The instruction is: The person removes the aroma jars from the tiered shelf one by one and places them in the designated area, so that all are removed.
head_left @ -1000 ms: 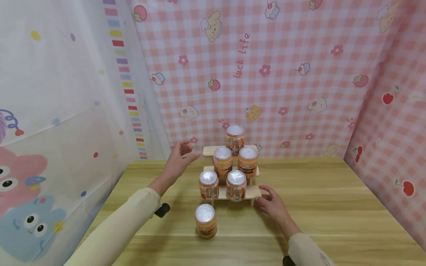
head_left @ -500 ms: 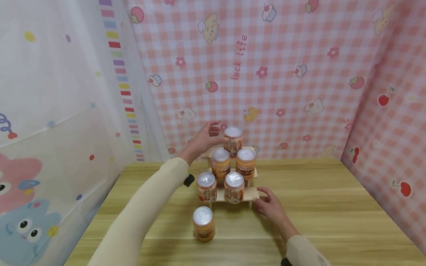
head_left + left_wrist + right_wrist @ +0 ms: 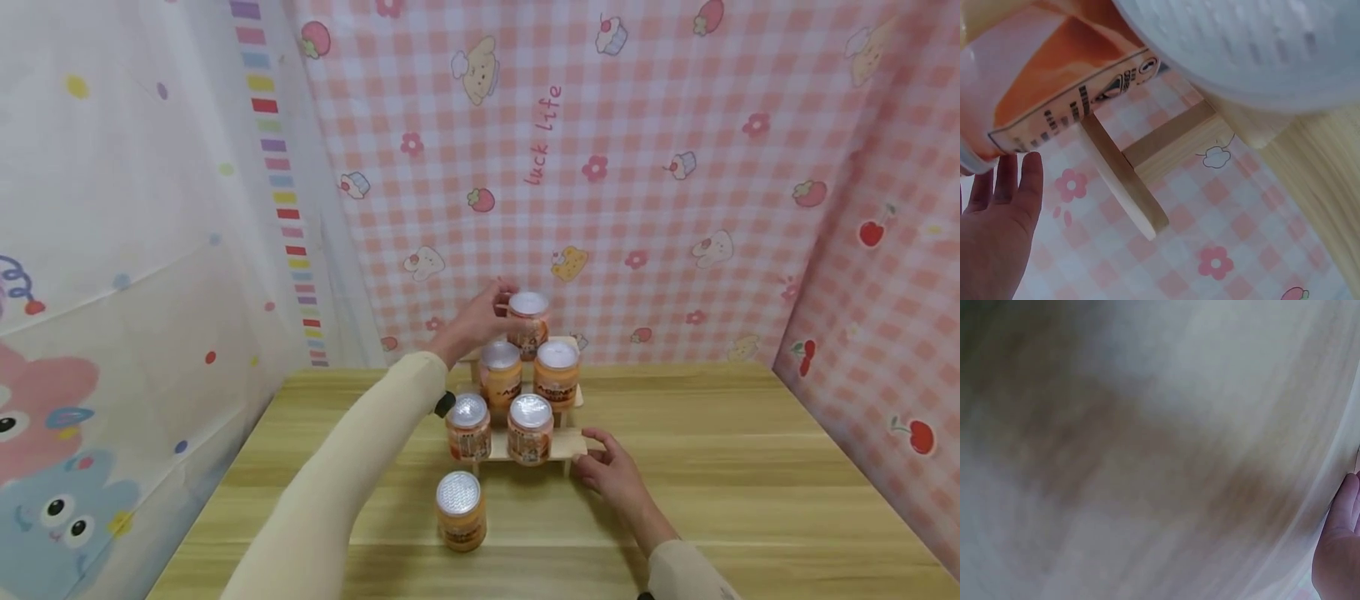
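Note:
A three-step wooden stand (image 3: 567, 444) bears several orange-labelled cans with silver lids. My left hand (image 3: 480, 323) grips the can (image 3: 533, 340) on the top step, thumb across its front and fingers behind. In the left wrist view the fingers (image 3: 1030, 181) reach the end of that can (image 3: 1054, 75). Two cans (image 3: 501, 385) occupy the middle step and two more (image 3: 530, 437) the bottom step. At the bottom step's right end, my right hand (image 3: 617, 473) holds the board edge between thumb and fingers. The right wrist view shows only part of this hand (image 3: 1338, 556).
One more can (image 3: 461, 521) stands on the wood-grain table (image 3: 720, 483), in front of the stand. A pink checked cloth (image 3: 652, 208) hangs close behind the stand. White patterned cloth (image 3: 150, 292) closes off the left side.
My left hand has moved right and up from beside the stand to the top can and taken hold of it. My right hand stays at the bottom step; the cans have kept their places.

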`<state>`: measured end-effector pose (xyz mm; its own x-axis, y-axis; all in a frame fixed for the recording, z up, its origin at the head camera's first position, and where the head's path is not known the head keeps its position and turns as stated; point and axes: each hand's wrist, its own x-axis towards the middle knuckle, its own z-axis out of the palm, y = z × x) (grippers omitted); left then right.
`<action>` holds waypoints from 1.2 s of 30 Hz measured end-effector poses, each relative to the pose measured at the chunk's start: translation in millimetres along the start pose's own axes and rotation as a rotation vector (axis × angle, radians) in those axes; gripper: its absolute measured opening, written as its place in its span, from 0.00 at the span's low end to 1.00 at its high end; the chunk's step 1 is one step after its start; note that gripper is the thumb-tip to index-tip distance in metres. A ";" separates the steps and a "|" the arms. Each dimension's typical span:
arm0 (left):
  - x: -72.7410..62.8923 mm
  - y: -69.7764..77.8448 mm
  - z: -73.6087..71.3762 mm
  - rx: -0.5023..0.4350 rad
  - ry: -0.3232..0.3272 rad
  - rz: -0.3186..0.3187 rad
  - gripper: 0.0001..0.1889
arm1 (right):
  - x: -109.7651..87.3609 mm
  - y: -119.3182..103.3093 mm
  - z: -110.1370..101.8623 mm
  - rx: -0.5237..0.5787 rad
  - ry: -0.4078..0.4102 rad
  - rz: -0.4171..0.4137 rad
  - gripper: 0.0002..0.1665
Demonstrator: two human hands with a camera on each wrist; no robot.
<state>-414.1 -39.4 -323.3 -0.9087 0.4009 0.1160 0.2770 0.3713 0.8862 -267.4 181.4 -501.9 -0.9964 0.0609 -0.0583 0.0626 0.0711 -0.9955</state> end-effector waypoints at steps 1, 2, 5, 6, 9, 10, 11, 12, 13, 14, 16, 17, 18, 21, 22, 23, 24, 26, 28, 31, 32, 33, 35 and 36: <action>0.7 -0.5 0.8 -0.001 -0.005 0.003 0.39 | -0.5 0.6 -0.5 0.008 -0.004 -0.009 0.31; 1.4 -0.9 1.6 0.001 -0.008 0.005 0.38 | -1.2 1.3 -1.3 0.019 -0.015 -0.027 0.31; 3.2 -1.9 3.5 0.004 -0.010 0.008 0.37 | -2.1 1.4 -1.6 0.021 -0.016 -0.049 0.31; 3.7 -1.9 4.0 0.002 -0.010 0.007 0.37 | -2.0 1.0 -1.5 0.020 -0.012 -0.041 0.31; 2.7 -1.6 3.9 -0.002 -0.002 -0.001 0.36 | -1.2 -0.1 0.8 0.007 0.005 -0.011 0.31; 2.4 -1.0 3.8 -0.003 -0.001 -0.001 0.36 | -1.2 -0.8 1.5 0.004 0.008 -0.001 0.31; 1.9 -0.3 3.5 -0.001 -0.001 -0.001 0.35 | -1.0 -1.2 2.2 0.001 0.010 0.008 0.30; 1.4 0.5 3.1 0.004 0.000 0.000 0.35 | -0.8 -1.5 2.8 -0.002 0.016 0.020 0.30; 1.3 1.2 2.6 0.013 0.001 0.003 0.35 | -0.6 -1.7 3.3 -0.004 0.018 0.026 0.30; 0.9 2.4 2.0 0.018 0.004 0.008 0.34 | 0.0 -1.6 3.7 -0.006 0.019 0.033 0.30; 0.8 5.3 0.4 0.026 0.015 0.023 0.35 | 0.4 -1.6 3.8 -0.009 0.018 0.035 0.30; 0.6 6.9 -0.7 0.029 0.027 0.031 0.34 | 0.6 -1.4 3.6 -0.008 0.018 0.036 0.30; 0.9 8.4 -1.9 0.030 0.043 0.040 0.34 | 1.0 -0.8 3.2 -0.008 0.017 0.036 0.30; 0.5 13.1 -6.4 0.004 0.092 0.067 0.33 | 0.8 0.1 1.5 -0.003 0.009 0.030 0.30; -0.3 14.3 -8.4 -0.010 0.105 0.078 0.32 | -0.1 -0.2 1.4 -0.002 0.008 0.032 0.30; -1.0 15.0 -10.6 -0.022 0.119 0.084 0.32 | -0.5 -0.2 1.3 0.002 0.008 0.034 0.30; -2.3 16.1 -13.0 -0.032 0.132 0.090 0.32 | -0.9 -0.3 1.3 0.003 0.006 0.036 0.30; -5.5 18.2 -18.3 -0.052 0.156 0.101 0.33 | -2.0 -1.6 1.5 0.005 0.006 0.039 0.30; -9.1 20.0 -24.2 -0.063 0.183 0.104 0.34 | -2.4 -2.5 1.8 0.002 0.006 0.042 0.30; -16.0 22.3 -33.7 -0.075 0.211 0.091 0.36 | -0.2 -1.0 2.1 0.001 0.002 0.037 0.30; -18.1 22.9 -36.8 -0.079 0.216 0.084 0.36 | 0.6 -0.2 2.0 0.002 0.000 0.038 0.30; -19.9 23.0 -40.0 -0.081 0.221 0.082 0.36 | 1.2 0.4 1.9 0.002 -0.002 0.036 0.30; -24.0 23.5 -46.4 -0.076 0.232 0.071 0.36 | 2.6 1.6 1.9 0.006 -0.005 0.033 0.30; -26.2 23.8 -49.6 -0.069 0.240 0.066 0.37 | 2.5 1.5 2.1 0.006 -0.007 0.030 0.30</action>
<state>-399.2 -82.6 -282.9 -0.9398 0.2087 0.2707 0.3238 0.2898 0.9006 -269.9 179.6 -503.7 -0.9945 0.0557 -0.0884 0.0918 0.0632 -0.9938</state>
